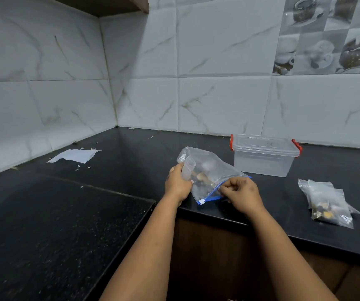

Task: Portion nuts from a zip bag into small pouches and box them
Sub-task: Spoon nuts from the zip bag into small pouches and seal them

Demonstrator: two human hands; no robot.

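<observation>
A clear zip bag (pixel 215 170) with a blue zip strip lies on the black counter (pixel 131 161) near its front edge, with a few nuts inside. My left hand (pixel 178 183) grips a small clear pouch (pixel 187 169) at the bag's left side. My right hand (pixel 241 193) pinches the blue zip strip at the bag's mouth. A clear plastic box (pixel 264 157) with red clips and its lid on stands behind the bag to the right. A pile of small pouches (pixel 326 203), some with nuts in them, lies at the right.
A white scrap of paper (pixel 75 156) and small bits of debris lie at the back left of the counter. Tiled walls meet in a corner behind. The counter turns an L-corner at my left.
</observation>
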